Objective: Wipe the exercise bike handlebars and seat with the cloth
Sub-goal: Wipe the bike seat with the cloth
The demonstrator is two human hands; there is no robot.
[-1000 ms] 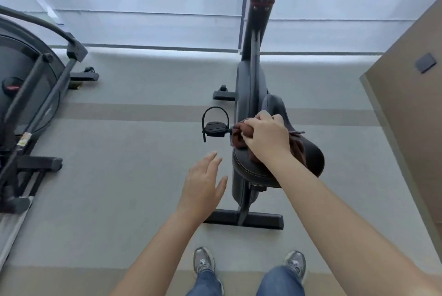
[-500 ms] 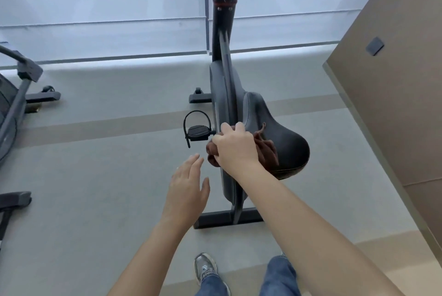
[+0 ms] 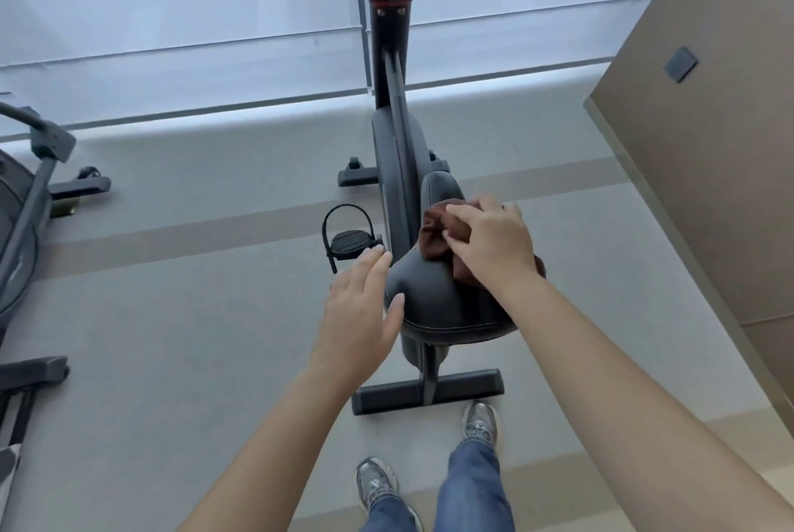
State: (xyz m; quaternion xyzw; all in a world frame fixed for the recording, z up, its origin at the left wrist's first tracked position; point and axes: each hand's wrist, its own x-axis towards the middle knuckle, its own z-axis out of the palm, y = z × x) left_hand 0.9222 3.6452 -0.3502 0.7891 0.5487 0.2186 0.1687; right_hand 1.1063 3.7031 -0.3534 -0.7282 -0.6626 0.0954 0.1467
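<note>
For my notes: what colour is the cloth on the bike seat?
The cloth is reddish brown; the head view shows it best.

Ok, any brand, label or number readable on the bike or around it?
No text can be read.
Yellowish patch under the grey machine's foot bar on the left: too small and blurred to read.
Red band on the black bike post: no lettering shows.
Dark square plate on the beige wall: no marking shows.

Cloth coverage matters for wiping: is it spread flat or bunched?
Bunched: the cloth sits in crumpled folds under the right hand on the seat.
</note>
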